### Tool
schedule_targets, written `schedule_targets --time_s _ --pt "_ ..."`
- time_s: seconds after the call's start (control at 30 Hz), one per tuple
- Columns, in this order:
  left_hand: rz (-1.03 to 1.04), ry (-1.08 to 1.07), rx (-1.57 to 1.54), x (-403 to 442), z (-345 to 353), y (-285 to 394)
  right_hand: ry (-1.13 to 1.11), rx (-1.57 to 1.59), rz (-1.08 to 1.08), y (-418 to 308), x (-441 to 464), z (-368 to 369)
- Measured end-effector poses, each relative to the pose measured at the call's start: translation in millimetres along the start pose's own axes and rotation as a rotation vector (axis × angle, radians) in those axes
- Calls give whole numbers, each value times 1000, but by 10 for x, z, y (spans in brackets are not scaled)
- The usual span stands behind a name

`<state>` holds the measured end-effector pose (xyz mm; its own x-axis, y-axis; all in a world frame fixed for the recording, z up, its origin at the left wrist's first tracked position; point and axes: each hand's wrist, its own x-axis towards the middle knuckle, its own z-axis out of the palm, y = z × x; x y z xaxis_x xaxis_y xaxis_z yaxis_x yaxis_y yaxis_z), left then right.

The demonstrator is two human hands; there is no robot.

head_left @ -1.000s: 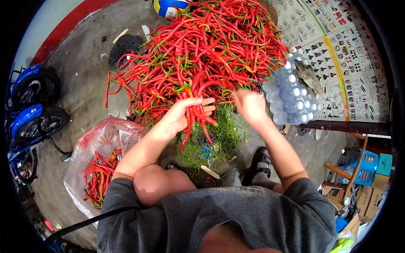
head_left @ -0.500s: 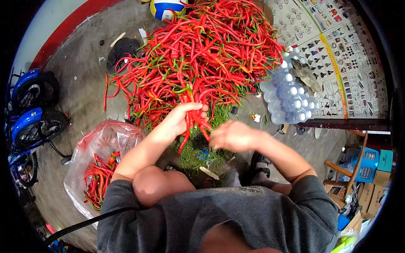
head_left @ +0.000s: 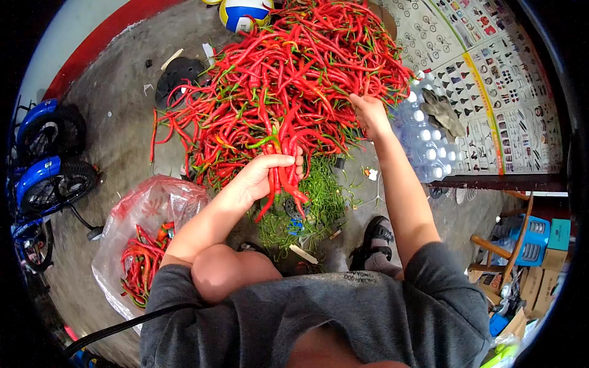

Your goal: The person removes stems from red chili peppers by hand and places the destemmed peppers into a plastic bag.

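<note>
A large heap of long red chili peppers (head_left: pixel 307 73) with green stems lies on the floor in front of me. My left hand (head_left: pixel 270 175) is closed round a small bunch of red chili peppers (head_left: pixel 283 184), their tips and stem ends sticking out on both sides, at the near edge of the heap. Out to the right, my right hand (head_left: pixel 370 115) is at the heap's right side with its fingers curled in against the peppers; whether one is between the fingertips I cannot make out. Loose green stems (head_left: pixel 319 205) are scattered on the floor below my left hand.
A clear plastic bag (head_left: pixel 178 196) with red peppers inside stands at left. Shrink-wrapped water bottles (head_left: pixel 423 138) with a grey glove (head_left: pixel 443 112) on top are right of the heap. A ball (head_left: pixel 244 13), a black disc (head_left: pixel 178 80) and blue-fendered wheels (head_left: pixel 52 184) lie farther out.
My right hand has moved from beside the bunch, up and right to the heap's right side. The left hand still grips the bunch; some peppers in it have shifted slightly.
</note>
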<state>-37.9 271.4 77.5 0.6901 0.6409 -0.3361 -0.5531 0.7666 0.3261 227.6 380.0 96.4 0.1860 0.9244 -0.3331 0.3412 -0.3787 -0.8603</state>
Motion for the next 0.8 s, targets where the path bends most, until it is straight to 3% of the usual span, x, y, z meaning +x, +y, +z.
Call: schedule_targets --time_s 0.07,0.13,0.2,0.27,0.33,0.37,0.5,0.57,0.67,0.73,0.8 --pt "7 13 5 -21 74 28 -95 292 84 -26 -328 -13" --pt "6 27 13 -15 112 19 -11 92 -47 103 -594 36" --pt "26 -31 -11 5 125 3 0 -83 -379 199 -936 156" --pt "45 -23 -26 0 234 13 -44 -469 -634 139 -1289 257" --pt "124 -23 -25 46 243 4 -151 -739 -790 58 -1550 350" --pt "98 -7 -29 29 236 4 -229 -835 -735 3 -1632 375" --pt "-33 56 20 21 157 -1 -398 -750 -992 -20 -1646 411" --pt "-21 75 1 33 147 -23 -733 -817 -1169 -126 -1674 421" --pt "10 122 -32 -12 145 36 -799 -894 -1172 -223 -1511 271" --pt "81 110 -27 -29 88 48 -607 -873 -928 -257 -1175 92" --pt "78 79 -28 -37 111 52 -157 -910 -811 -290 -686 0"
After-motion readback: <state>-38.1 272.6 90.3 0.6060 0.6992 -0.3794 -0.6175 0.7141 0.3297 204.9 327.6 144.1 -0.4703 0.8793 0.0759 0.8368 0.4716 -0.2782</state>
